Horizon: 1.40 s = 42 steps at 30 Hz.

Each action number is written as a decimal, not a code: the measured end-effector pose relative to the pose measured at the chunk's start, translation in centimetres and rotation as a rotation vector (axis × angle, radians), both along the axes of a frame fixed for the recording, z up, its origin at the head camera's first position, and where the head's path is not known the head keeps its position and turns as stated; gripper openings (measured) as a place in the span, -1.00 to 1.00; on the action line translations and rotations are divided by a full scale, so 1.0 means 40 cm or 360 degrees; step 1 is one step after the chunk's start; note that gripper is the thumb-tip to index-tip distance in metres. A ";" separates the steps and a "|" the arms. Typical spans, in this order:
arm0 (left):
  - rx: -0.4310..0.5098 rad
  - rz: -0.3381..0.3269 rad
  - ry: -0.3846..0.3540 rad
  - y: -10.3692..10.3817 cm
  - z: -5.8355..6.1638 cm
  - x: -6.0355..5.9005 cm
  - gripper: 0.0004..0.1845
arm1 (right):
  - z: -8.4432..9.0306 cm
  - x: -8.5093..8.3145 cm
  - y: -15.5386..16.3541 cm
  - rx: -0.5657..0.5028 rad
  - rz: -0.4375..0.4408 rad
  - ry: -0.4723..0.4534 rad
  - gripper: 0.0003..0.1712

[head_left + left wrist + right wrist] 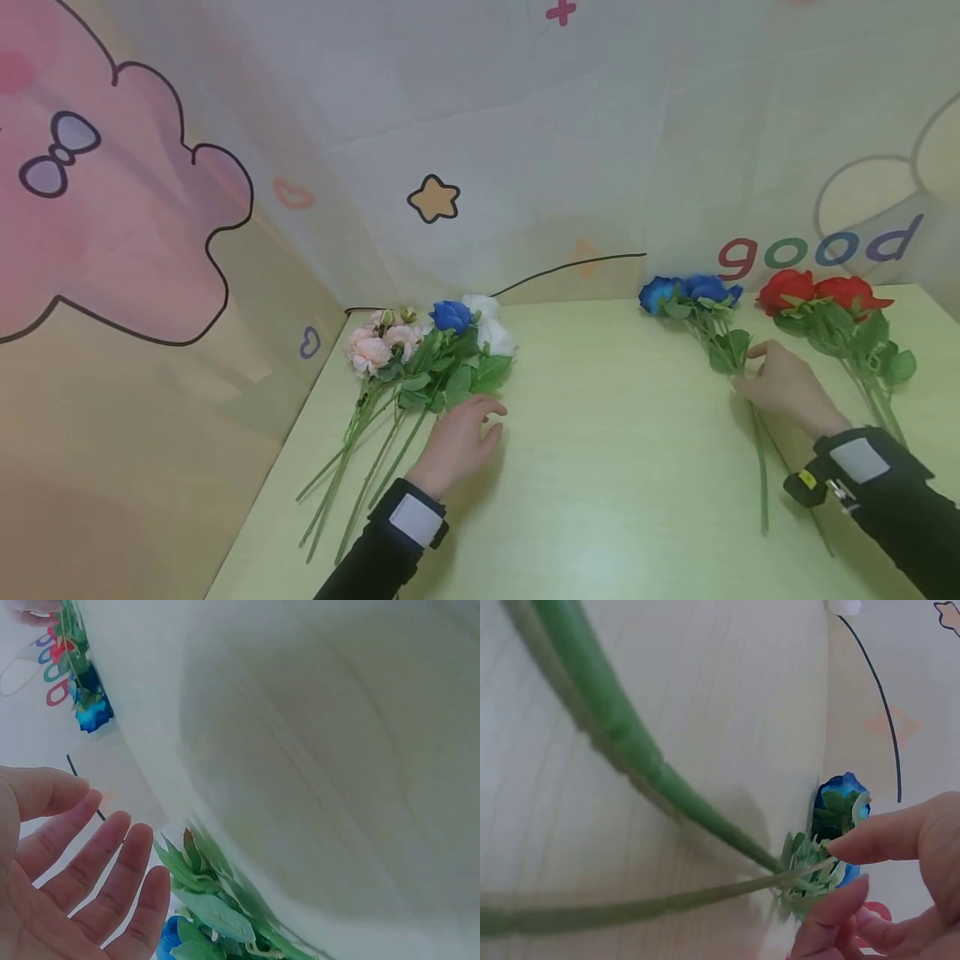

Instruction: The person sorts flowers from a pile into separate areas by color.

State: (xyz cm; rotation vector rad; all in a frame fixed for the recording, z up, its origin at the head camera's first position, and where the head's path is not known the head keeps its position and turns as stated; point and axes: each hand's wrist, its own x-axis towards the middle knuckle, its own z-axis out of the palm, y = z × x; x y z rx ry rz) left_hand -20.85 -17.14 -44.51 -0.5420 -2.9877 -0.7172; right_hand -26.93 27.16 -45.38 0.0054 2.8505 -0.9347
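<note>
I am observing the left hand (461,443) hanging just beside the mixed flowers (442,371), fingers slightly spread; the right hand (791,387) is bending around the blue roses' (708,289) stems (762,483); whether it is pinching them I cannot tell; their blooms are showing near the table's (600,467) far edge, left of the red roses (786,293).

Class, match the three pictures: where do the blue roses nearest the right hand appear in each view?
Head: the blue roses lie right of centre, left of the red roses.
Left wrist: blue roses at upper left, not the blue bloom at the bottom.
Right wrist: blue roses right of centre, partly hidden.
Shared landmark: the right hand, cut off in the left wrist view.
</note>
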 end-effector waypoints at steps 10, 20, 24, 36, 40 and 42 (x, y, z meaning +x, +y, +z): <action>-0.0161 0.0072 0.0194 -0.028 0.004 -0.003 -0.77 | 0.035 0.038 -0.104 -0.0294 -0.0006 0.0293 -0.49; -0.0275 0.0270 0.0229 -0.081 0.007 -0.008 -0.75 | 0.065 0.084 -0.226 -0.0844 0.0148 -0.0042 -0.46; -0.0293 0.0386 0.0192 -0.113 0.022 -0.006 -0.73 | 0.065 0.096 -0.263 -0.0993 0.0194 -0.0128 -0.48; -0.0353 0.0671 0.0154 -0.253 0.052 -0.016 -0.72 | 0.068 0.116 -0.365 -0.1478 0.0202 -0.0384 -0.60; -0.0342 0.0750 0.0046 -0.304 0.060 -0.023 -0.67 | 0.062 0.112 -0.396 -0.1562 0.0183 -0.0428 -0.60; -0.0348 0.0778 0.0003 -0.327 0.061 -0.027 -0.66 | 0.061 0.112 -0.411 -0.1606 0.0180 -0.0456 -0.60</action>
